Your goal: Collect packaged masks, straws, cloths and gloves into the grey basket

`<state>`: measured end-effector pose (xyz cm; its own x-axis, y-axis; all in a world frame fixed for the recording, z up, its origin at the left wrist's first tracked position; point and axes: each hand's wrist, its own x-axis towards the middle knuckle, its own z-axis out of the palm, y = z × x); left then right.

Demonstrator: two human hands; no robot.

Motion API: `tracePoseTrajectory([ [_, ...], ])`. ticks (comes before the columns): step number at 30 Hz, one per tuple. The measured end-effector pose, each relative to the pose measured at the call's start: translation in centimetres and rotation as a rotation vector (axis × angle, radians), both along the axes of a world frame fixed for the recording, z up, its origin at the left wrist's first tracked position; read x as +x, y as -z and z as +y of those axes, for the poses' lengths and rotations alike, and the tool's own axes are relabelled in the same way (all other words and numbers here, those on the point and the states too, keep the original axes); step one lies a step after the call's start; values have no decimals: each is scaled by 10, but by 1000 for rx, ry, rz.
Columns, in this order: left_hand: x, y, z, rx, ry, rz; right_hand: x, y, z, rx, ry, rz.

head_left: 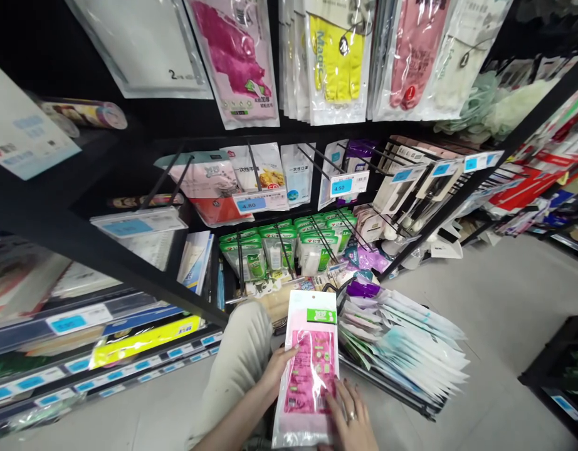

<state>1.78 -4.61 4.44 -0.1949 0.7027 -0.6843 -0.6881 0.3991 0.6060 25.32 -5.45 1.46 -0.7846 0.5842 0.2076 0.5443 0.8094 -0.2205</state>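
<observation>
A white and pink packet (pixel 312 369), which looks like a pack of rubber gloves, is held tilted up in front of my knee. My left hand (pixel 276 374) grips its left edge, with the thumb on the front and the other fingers hidden behind. My right hand (pixel 351 416), with a ring on one finger, holds the lower right edge, its fingers lying over the front. Just right of the packet, a stack of white and teal packets (pixel 415 351) lies fanned out in a black basket (pixel 387 381).
Glove packs, including a yellow one (pixel 338 62), hang from the rack above. Green-topped packs (pixel 279 247) hang on lower hooks that stick out towards me. A shelf upright (pixel 176 282) slants down at left. On the right, a black crate (pixel 559 369) stands on the grey floor.
</observation>
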Motion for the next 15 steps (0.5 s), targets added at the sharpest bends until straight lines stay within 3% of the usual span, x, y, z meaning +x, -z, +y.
tracePoseTrajectory([
  [5, 0, -4, 1, 25, -1, -19, -22, 18, -13, 179, -74, 52],
  [9, 0, -4, 2, 27, 26, -24, -37, 15, -15, 336, -108, 109],
  [15, 0, -3, 5, 51, 96, 31, -48, 0, -16, 438, 81, 119],
])
